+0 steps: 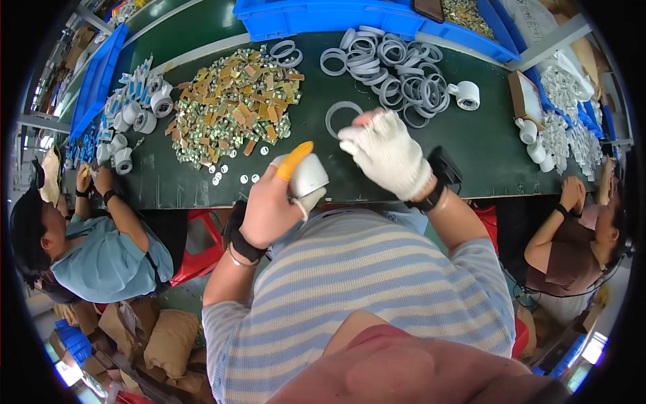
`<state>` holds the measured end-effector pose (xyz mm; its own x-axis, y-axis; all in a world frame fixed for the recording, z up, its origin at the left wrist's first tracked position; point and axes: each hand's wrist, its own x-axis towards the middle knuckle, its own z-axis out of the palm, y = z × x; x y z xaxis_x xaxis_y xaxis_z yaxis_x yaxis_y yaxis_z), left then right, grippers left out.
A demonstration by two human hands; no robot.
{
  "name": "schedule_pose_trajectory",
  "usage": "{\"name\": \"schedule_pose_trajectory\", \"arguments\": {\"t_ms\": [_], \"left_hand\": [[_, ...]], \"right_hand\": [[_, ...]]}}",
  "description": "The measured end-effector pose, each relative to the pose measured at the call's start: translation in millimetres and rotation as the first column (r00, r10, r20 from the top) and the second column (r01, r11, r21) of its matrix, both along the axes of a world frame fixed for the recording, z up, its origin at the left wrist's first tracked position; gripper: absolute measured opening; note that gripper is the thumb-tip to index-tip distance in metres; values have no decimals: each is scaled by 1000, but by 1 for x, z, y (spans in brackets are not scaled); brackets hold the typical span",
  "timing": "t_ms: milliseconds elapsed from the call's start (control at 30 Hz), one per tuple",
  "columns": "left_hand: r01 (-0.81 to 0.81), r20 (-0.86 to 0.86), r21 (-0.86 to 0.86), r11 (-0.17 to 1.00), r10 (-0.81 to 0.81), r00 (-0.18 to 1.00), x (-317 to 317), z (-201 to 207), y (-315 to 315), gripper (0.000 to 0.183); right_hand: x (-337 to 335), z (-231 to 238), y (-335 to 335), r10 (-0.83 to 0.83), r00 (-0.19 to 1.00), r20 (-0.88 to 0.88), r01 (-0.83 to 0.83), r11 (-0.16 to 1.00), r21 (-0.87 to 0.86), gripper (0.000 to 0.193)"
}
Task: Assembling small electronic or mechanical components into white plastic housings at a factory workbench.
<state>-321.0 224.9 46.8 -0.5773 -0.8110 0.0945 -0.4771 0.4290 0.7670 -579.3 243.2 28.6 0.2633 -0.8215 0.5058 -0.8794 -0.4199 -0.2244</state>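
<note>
My left hand (269, 205), with a yellow finger cot on one finger, is closed around a white rounded plastic housing (311, 176) near the table's front edge. My right hand (390, 156) wears a white knitted glove with bare fingertips showing. Its fingers are curled together just right of the housing; whatever they may hold is hidden. Beyond those fingertips a single grey ring (338, 113) lies on the dark green table (484, 161), partly covered by the hand. A heap of small green and orange circuit-board pieces (235, 101) spreads to the left.
Many grey rings (410, 74) are piled at the back. A white housing (465, 95) stands right of them. Blue bins (323, 19) line the far edge. Small white discs (244, 179) lie before the heap. Co-workers sit left (101, 249) and right (565, 236), beside more white housings (145, 121).
</note>
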Motion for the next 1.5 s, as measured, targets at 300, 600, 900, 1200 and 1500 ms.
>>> {"name": "schedule_pose_trajectory", "arguments": {"t_ms": [300, 600, 900, 1200, 1500], "left_hand": [[271, 250, -253, 929, -207, 946, -29, -5, -23, 59], [451, -672, 728, 516, 406, 619, -43, -29, -25, 71], [491, -722, 649, 581, 268, 638, -50, -27, -9, 118], [415, -685, 655, 632, 265, 678, -52, -33, -4, 117], [408, -676, 647, 644, 237, 698, -53, -32, -1, 115]], "right_hand": [[-11, 36, 40, 77, 993, 90, -92, 978, 184, 26], [-31, 42, 32, -71, 479, 875, -459, 829, 319, 14], [-12, 28, 31, -264, 196, 944, -585, 742, 328, 21], [-14, 36, 35, -245, 283, 927, -553, 748, 366, 22], [-19, 45, 35, -223, 441, 870, -519, 727, 450, 24]]}}
